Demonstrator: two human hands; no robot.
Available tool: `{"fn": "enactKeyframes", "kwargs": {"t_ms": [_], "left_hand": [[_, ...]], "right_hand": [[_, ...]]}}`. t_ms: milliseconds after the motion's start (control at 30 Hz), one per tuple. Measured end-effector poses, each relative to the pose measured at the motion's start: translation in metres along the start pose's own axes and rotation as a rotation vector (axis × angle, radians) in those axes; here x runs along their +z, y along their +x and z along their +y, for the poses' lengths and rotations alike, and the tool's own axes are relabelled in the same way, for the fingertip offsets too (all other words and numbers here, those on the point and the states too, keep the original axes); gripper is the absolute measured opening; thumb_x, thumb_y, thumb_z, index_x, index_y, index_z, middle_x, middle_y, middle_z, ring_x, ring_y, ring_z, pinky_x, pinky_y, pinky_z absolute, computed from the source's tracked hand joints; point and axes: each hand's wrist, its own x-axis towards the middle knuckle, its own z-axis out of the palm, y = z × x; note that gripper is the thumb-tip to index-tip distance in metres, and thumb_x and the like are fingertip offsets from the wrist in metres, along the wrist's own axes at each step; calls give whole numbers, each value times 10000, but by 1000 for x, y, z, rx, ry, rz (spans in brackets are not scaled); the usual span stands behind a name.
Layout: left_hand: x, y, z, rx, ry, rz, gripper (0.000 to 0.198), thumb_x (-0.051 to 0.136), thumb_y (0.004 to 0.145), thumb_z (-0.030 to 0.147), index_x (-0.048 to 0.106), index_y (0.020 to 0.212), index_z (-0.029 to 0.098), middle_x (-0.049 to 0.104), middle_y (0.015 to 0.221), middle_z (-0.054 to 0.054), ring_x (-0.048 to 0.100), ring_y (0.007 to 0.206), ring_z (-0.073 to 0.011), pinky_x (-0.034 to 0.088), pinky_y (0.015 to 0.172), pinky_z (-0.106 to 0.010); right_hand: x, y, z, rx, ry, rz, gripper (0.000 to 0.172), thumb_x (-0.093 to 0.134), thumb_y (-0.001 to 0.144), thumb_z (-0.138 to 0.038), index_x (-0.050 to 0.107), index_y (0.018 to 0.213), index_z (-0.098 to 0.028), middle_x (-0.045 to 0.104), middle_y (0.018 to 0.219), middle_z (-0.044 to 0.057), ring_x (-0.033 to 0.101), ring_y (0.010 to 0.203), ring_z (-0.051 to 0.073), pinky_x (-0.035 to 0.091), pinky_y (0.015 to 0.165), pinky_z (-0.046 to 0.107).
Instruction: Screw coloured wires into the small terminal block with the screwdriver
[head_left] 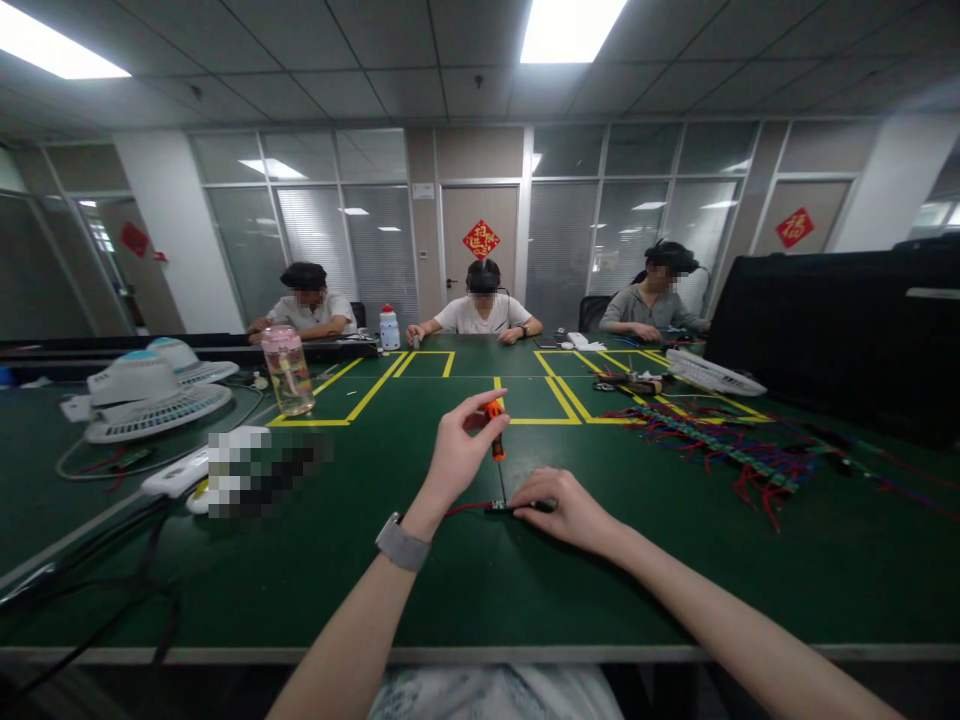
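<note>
Your left hand [461, 445] is raised above the table, with the wrist lifted and the forearm rising steeply from the lower left; its thumb and forefinger close around the handle of a screwdriver [495, 430], one fingertip reaching past the handle's top. The screwdriver stands nearly upright, its thin dark shaft pointing down to a small circuit board [496, 507] on the table in front of you, though the exact contact at the tip is too small to make out. Your right hand [562, 505] lies low, its forearm slanting in from the lower right, the fingers bent and drawn narrow, with thumb and fingertips pinching the right end of the circuit board. A smooth orange-and-black handle shows between your left fingers; the board is a flat, narrow strip, and a thin red wire [465, 510] runs from its left end towards your left wrist. A grey band with a squarish watch [403, 542] wraps that wrist. Beneath lies the green table [480, 600], its flat surface marked with straight strips of yellow tape [540, 421]. Over to the right, a long row of boards [720, 445] bristles with red and blue wires.
</note>
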Motion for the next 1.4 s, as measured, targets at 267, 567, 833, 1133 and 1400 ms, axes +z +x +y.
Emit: {"fn": "enactKeyframes", "kwargs": {"t_ms": [267, 567, 833, 1133, 1400], "left_hand": [[0, 0, 1, -4, 38, 2, 354, 557, 835, 272, 616, 1176, 199, 639, 1056, -65, 614, 937, -158, 487, 831, -273], [1, 3, -5, -123, -83, 59, 396, 587, 803, 254, 582, 1185, 150, 655, 902, -42, 654, 734, -127, 535, 696, -255], [-15, 2, -5, 25, -95, 421, 395, 394, 894, 335, 455, 1273, 239, 549, 861, 0, 476, 538, -62, 423, 474, -179], [-16, -22, -12, -114, 751, -568, 256, 667, 656, 331, 699, 863, 183, 666, 906, -47, 599, 815, -185, 437, 699, -248], [-10, -28, -16, -186, 971, -628, 210, 636, 649, 257, 697, 846, 222, 689, 861, -61, 631, 748, -206, 406, 586, -249]], "right_hand": [[-2, 1, -1, -19, -13, -20, 169, 585, 859, -271, 741, 914, -237, 741, 873, 38, 655, 790, 165, 457, 780, 305], [-1, 0, 1, -18, -28, -28, 168, 591, 855, -254, 745, 922, -245, 741, 884, 35, 655, 797, 164, 453, 775, 300], [0, 0, 3, -12, -28, -28, 176, 580, 862, -275, 747, 909, -242, 742, 883, 46, 653, 801, 170, 463, 762, 302], [-1, 1, 0, 0, -33, -28, 172, 576, 865, -280, 743, 877, -245, 744, 867, 38, 655, 800, 176, 460, 766, 314], [-1, 1, 0, 46, -17, -37, 144, 596, 841, -255, 737, 860, -235, 739, 844, 31, 642, 781, 171, 461, 756, 299]]}}
